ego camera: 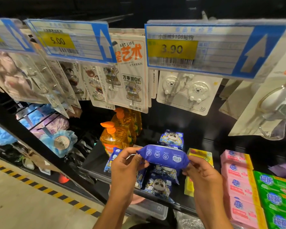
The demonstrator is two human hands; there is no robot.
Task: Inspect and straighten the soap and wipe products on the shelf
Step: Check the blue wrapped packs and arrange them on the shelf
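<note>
Your left hand [125,164] and right hand [200,172] pinch opposite ends of one blue wipe pack [163,155], lifted above the shelf [92,164]. Check both seams, then lay it flat, face up, squared with the wipe packs [158,185] below, beside the yellow soap [201,156].

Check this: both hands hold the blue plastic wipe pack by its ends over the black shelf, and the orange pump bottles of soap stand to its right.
One error: the head view shows the orange pump bottles of soap left of the blue plastic wipe pack, not right. The left hand and right hand do hold it by its ends over the black shelf.
</note>
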